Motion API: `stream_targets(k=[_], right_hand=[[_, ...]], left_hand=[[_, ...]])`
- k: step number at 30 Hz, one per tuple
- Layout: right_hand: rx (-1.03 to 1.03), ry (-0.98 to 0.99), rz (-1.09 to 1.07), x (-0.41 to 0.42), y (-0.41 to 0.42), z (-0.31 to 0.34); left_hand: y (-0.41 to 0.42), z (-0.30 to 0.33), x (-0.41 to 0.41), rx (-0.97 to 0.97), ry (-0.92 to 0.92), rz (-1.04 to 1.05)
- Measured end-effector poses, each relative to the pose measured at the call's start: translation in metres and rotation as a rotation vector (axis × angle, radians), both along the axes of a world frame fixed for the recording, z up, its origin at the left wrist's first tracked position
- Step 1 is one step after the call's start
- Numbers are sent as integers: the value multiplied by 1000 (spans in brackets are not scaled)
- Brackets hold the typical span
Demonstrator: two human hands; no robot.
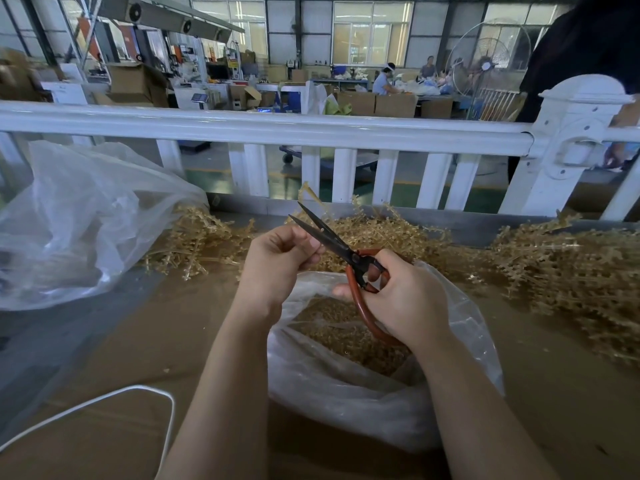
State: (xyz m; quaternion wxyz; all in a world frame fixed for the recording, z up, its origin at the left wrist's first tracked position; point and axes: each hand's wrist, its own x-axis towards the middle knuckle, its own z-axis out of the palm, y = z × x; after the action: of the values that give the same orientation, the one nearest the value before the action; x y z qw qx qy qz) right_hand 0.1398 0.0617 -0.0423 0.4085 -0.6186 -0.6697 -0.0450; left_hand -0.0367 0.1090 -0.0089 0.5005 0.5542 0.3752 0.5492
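Scissors (334, 241): black blades, red loop handles. Blades slightly parted, tips pointing up and left. Held off the table in right hand (407, 297), above open bag (346, 393) of tan bits.

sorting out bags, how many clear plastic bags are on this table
2. The left bag lies crumpled at the far left of the table. The open bag sits in the middle, nearest the camera, holding tan pieces. More may be hidden.

No writing can be read anywhere — whatever is printed far off is too small and blurred
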Motion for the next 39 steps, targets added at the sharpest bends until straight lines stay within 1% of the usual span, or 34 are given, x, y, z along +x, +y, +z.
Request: stream_targets(k=[6, 11, 13, 17, 21, 25, 29, 34, 39], right_hand=[[-16, 18, 26, 0, 1, 0], [14, 18, -12, 0, 1, -1], [13, 9, -22, 1, 1, -2], [19, -9, -4, 1, 1, -3], [31, 8, 18, -1, 0, -2], [61, 26, 31, -2, -1, -1], [23, 41, 50, 0, 1, -3], [13, 12, 20, -1, 1, -2], [-10, -28, -29, 1, 3, -3]], left_hand=[[-1, 2, -1, -6, -13, -14], [-4, 5, 1, -76, -41, -37], [-5, 6, 1, -130, -94, -54], [-4, 6, -1, -239, -263, -59], [-4, 3, -3, -283, -299, -113], [-4, 4, -3, -253, -272, -84], [-3, 4, 0, -195, -209, -26], [-3, 4, 1, -140, -201, -36], [-5, 3, 3, -137, -213, -86]])
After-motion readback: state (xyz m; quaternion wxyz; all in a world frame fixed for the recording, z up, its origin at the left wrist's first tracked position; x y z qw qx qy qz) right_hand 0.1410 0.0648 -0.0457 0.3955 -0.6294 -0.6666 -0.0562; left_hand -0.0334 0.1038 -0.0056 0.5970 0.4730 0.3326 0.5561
